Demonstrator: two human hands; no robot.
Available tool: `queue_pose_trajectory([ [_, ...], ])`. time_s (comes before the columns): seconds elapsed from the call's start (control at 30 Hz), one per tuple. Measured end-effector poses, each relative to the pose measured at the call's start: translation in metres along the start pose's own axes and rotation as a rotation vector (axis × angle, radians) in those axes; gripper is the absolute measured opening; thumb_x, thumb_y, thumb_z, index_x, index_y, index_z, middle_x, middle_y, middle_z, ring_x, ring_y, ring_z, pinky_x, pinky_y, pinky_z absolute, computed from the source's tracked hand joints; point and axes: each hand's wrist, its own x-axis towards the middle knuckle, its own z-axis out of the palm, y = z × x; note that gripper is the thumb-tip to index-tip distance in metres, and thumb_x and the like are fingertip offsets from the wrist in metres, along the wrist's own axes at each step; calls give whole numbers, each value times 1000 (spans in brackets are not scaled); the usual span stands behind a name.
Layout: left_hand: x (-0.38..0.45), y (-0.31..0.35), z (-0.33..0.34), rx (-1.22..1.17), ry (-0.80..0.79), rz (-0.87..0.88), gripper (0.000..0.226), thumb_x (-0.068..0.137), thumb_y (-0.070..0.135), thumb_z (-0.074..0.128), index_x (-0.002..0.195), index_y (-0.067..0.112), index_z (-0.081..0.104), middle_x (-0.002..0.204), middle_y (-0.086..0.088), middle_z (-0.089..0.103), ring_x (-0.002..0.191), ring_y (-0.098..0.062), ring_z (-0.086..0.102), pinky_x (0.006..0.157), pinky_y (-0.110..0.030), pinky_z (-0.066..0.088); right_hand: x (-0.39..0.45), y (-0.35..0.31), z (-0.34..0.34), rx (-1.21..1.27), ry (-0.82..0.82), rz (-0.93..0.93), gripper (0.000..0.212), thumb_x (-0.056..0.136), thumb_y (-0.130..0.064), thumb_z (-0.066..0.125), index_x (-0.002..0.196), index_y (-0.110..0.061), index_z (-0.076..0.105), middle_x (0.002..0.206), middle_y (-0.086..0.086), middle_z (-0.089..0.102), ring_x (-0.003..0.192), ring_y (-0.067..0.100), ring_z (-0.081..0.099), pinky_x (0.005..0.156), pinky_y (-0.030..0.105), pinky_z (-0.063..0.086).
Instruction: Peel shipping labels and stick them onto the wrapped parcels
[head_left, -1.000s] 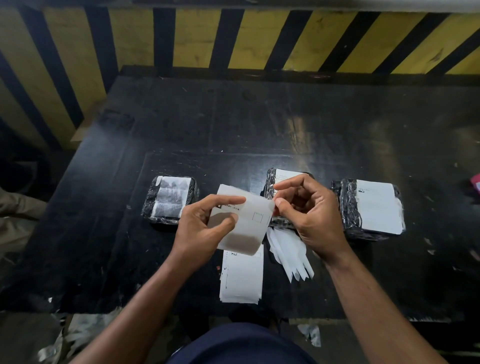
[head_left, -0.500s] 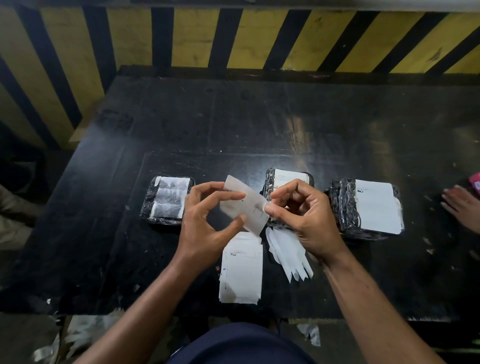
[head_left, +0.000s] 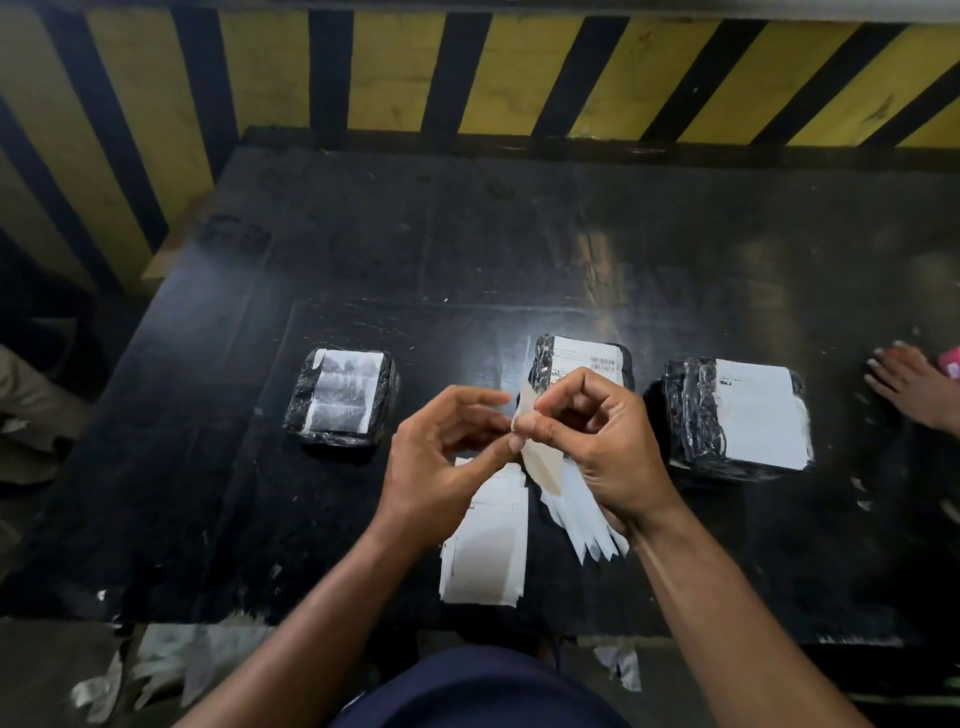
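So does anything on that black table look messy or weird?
Yes. The left parcel has a grey, smudged, wrinkly patch on top, unlike the clean white labels on the middle parcel and right parcel. Torn paper scraps also litter the floor below the table's near edge.

The bench (head_left: 519, 234) has a black, scuffed surface with a dull sheen. The parcels (head_left: 737, 415) are wrapped in glossy, wrinkled black plastic film (white matt paper labels on top). The label stack (head_left: 488, 551) is smooth white paper.
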Motion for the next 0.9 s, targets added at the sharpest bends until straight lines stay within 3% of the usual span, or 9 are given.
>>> queue_pose_trajectory([
  [0.17, -2, -4, -2, -69, 32, -46, 33, 86, 3, 83, 114, 17, 71, 85, -8, 76, 79, -22, 75, 76, -37, 59, -1, 6, -3, -67, 30, -6, 22, 77, -2, 87, 80, -11, 68, 75, 5, 68, 71, 15, 62, 69, 34, 55],
  [0.27, -3, -10, -2, -135, 95, -35, 32, 86, 7, 79, 114, 22, 71, 89, -16, 74, 83, -33, 74, 81, -44, 60, -1, 9, -4, -91, 88, -27, 21, 80, 4, 84, 87, -8, 69, 83, 8, 69, 76, 11, 64, 71, 26, 57],
  [0.33, -4, -13, -4, -132, 113, -17, 31, 90, 3, 75, 116, 19, 72, 94, -18, 75, 88, -39, 73, 87, -46, 60, -2, 11, -5, -70, 103, -1, 17, 82, 3, 82, 92, -7, 73, 91, 8, 75, 81, 17, 70, 74, 30, 60],
  [0.47, -7, -20, -6, -17, 125, -8, 29, 96, -5, 68, 115, 14, 78, 101, -8, 79, 89, -17, 75, 84, -30, 58, -5, 19, -6, -99, 112, 40, 17, 88, 1, 78, 97, -12, 83, 97, 3, 81, 91, 16, 76, 82, 34, 60],
  [0.57, -9, -27, -8, 15, 183, -24, 28, 98, -3, 66, 115, 15, 79, 111, -2, 78, 103, -17, 75, 91, -31, 58, -7, 28, -5, -97, 201, 80, 17, 90, -2, 76, 101, -13, 83, 102, 1, 81, 102, 19, 76, 93, 43, 60],
  [0.67, -11, -29, -6, -22, 244, -61, 29, 100, -2, 65, 117, 17, 78, 113, -4, 77, 100, -12, 74, 88, -28, 60, -9, 40, -3, -40, 314, 106, 19, 87, -6, 81, 104, -13, 83, 105, 2, 81, 105, 25, 75, 95, 49, 60],
  [0.77, -12, -29, -2, -90, 295, -88, 26, 102, 1, 60, 119, 12, 75, 112, -11, 73, 84, -3, 71, 78, -18, 57, -12, 46, 1, -17, 345, 102, 29, 81, -9, 87, 109, -17, 82, 103, 0, 80, 96, 20, 73, 89, 42, 61],
  [0.9, -13, -33, 2, -204, 326, -149, 22, 103, 10, 62, 122, 8, 73, 93, -4, 74, 76, -5, 71, 73, -20, 59, -14, 54, 1, -82, 352, 64, 37, 80, -7, 87, 114, -20, 80, 105, -4, 79, 92, 12, 72, 86, 35, 61],
])
